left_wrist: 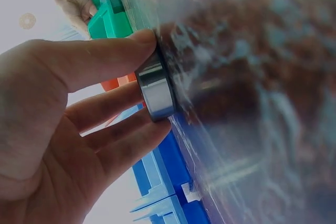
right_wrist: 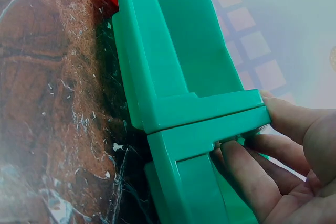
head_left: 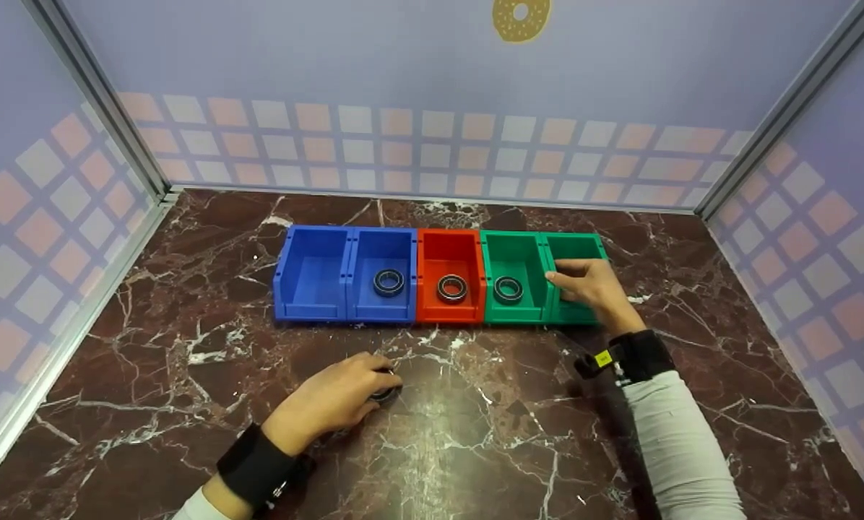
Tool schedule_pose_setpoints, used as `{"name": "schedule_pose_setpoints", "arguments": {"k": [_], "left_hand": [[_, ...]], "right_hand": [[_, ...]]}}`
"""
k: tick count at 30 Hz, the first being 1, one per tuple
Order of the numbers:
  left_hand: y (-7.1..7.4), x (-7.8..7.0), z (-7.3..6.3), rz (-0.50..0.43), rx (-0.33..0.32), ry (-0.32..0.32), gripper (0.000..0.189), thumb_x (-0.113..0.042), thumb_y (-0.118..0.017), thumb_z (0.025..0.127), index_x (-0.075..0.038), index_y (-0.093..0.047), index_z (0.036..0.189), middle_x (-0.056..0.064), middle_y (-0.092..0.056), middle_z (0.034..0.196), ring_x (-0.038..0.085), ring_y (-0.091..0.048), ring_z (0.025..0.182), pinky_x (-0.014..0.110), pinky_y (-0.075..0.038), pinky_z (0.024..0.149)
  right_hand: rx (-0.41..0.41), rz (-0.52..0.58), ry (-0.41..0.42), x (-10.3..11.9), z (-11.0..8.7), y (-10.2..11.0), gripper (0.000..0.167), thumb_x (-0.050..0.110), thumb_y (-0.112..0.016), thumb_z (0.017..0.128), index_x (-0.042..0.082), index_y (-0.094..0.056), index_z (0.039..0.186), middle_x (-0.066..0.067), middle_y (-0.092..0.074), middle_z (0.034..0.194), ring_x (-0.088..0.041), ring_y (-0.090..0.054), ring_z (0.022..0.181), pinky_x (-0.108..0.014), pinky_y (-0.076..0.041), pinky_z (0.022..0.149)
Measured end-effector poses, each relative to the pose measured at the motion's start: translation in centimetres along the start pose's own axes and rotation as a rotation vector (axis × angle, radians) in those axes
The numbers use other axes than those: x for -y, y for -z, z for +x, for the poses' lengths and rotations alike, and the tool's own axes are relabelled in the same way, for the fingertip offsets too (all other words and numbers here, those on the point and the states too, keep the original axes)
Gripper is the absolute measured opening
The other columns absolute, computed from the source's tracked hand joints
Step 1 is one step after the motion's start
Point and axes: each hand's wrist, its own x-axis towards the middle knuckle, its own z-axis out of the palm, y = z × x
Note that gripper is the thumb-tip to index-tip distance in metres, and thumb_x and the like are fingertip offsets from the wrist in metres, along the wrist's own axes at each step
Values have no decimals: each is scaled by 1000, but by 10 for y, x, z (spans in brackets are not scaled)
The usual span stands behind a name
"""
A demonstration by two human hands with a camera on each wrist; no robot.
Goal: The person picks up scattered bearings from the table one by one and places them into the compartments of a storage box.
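My left hand (head_left: pixel 339 396) pinches a ball bearing (left_wrist: pixel 156 90) between thumb and fingers, low over the tabletop and in front of the bins. The bearing stands on edge in the left wrist view, its shiny outer ring showing. At the right end of the row, my right hand (head_left: pixel 589 284) grips the divider between the two green bins, thumb on one side and fingers inside the rightmost green bin (right_wrist: pixel 178 145). Bearings lie in the second blue bin (head_left: pixel 381 313), the red bin (head_left: pixel 450 315) and the left green bin (head_left: pixel 515 315). My hand partly hides the rightmost bin's inside.
The leftmost blue bin (head_left: pixel 310 313) joins the others in one row on the dark marbled table (head_left: pixel 461 433). Tiled-pattern panels (head_left: pixel 417 144) enclose the back and both sides, with metal posts (head_left: pixel 107 94) at the corners.
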Motion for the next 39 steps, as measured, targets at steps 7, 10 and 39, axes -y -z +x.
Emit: {"name": "schedule_pose_setpoints", "arguments": {"k": [7, 10, 39], "left_hand": [[2, 1, 1, 1, 20, 4, 45, -8, -83, 73, -16, -72, 116, 8, -67, 118, 26, -65, 107, 39, -57, 94], [3, 2, 2, 17, 21, -7, 44, -8, -83, 73, -16, -72, 115, 7, -67, 115, 25, -65, 104, 38, -58, 92], [15, 7, 7, 58, -21, -70, 37, -8, -83, 72, -15, -72, 107, 5, -67, 105, 23, -66, 95, 36, -59, 86]], "right_hand": [[2, 5, 2, -3, 3, 0, 64, 29, -70, 92, 0, -47, 145, -22, -51, 145, -34, -55, 130, -33, -56, 97], [2, 11, -5, -3, 3, 0, 65, 28, -71, 92, 0, -47, 145, -22, -51, 146, -34, -54, 131, -34, -55, 99], [-16, -14, 1, -3, 3, 0, 63, 31, -72, 91, 2, -50, 143, -20, -55, 143, -28, -60, 123, -32, -57, 95]]}}
